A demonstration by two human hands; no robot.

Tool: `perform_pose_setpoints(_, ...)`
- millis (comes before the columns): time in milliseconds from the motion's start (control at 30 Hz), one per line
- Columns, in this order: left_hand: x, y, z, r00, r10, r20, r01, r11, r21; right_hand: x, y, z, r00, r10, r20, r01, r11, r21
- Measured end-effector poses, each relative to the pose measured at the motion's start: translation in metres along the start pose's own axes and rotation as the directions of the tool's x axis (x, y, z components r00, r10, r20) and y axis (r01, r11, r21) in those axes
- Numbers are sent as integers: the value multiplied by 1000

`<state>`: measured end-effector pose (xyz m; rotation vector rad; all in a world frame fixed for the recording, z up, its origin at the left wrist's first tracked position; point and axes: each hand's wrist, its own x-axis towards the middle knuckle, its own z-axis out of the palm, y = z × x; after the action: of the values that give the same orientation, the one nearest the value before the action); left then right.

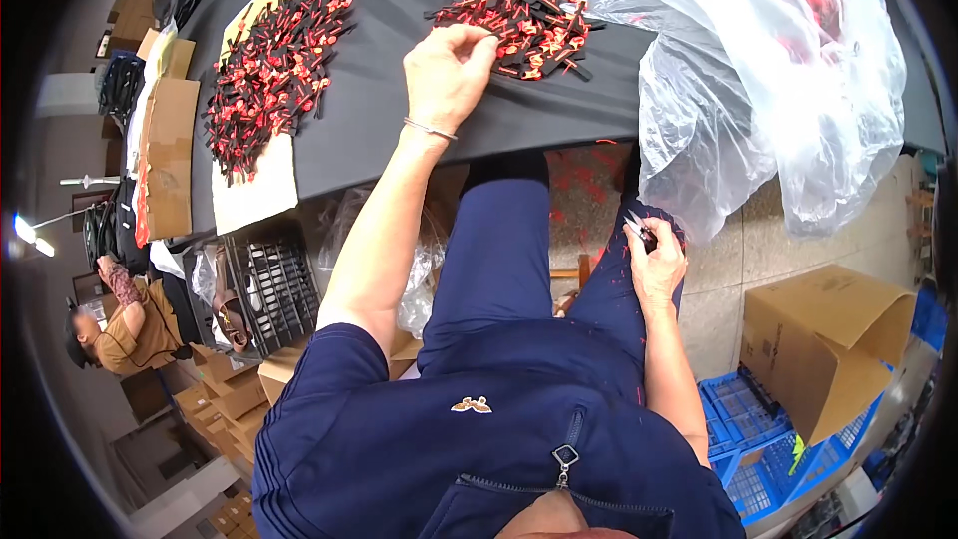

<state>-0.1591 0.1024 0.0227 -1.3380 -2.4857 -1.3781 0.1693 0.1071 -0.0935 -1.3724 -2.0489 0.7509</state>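
My left hand [451, 75] reaches over the dark-covered table to the near-left edge of a heap of small black and red strips [534, 15]. Its thumb and forefinger are pinched together; what they hold, if anything, is too small to make out. My right hand [657, 268] rests by my right thigh, closed around small thread snips [639, 230] whose metal blades point up toward the table. A second heap of black and red strips [274, 70] lies farther left, partly on a pale yellow sheet [254, 195].
Clear plastic bags [718, 130] with red items inside drape over the table's right edge. An open cardboard box [813, 339] stands over blue crates [743, 414] at right. Red scraps [584, 185] litter the floor. Another person [140, 324] is at far left near boxes.
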Motion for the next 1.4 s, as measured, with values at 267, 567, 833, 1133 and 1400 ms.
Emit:
perform_pose_setpoints(267, -33, 6, -24, 839, -448, 310, 497, 398, -771, -8, 0, -2, 990, 120, 70, -128, 985, 114)
perform_pose_setpoints(567, -127, 65, -10, 795, -297, 529, 599, 244, -763, -2, -102, -46, 982, -182, -43, 183, 887, 425)
perform_pose_setpoints(833, -161, 93, -2, 760, -255, 598, 647, 208, -734, 5, -111, -53, 936, -330, -123, 352, 901, 255)
perform_pose_setpoints(1133, -163, 93, 7, 768, -196, 610, 639, 299, -709, 4, -103, -61, 961, -262, -93, 278, 907, 316)
perform_pose_setpoints(1400, -164, 90, 15, 710, -234, 665, 703, 183, -687, 2, -95, -56, 982, -176, -69, 189, 901, 390)
